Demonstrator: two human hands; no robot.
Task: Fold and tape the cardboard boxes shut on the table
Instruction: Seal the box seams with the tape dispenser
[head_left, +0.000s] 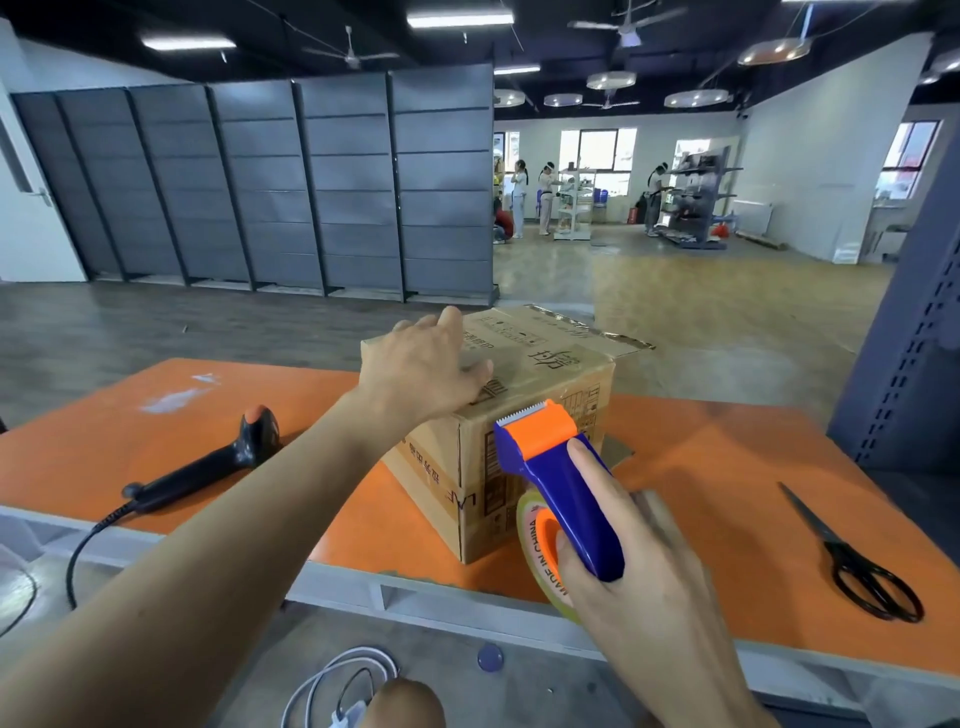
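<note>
A brown cardboard box (540, 374) with printed markings stands on the orange table (727, 467), its top flaps folded down; a far flap edge sticks out at the right. My left hand (421, 369) lies flat on the box top with straight fingers, pressing the flaps. My right hand (639, 571) grips a blue and orange tape dispenser (556, 478) holding a roll of clear tape. The dispenser's serrated end is at the box's near top edge.
A black barcode scanner (218, 462) with a cable lies on the table at the left. Black scissors (857, 561) lie at the right. Grey shelving stands behind the table and at the far right. White cables (337, 686) hang below the near table edge.
</note>
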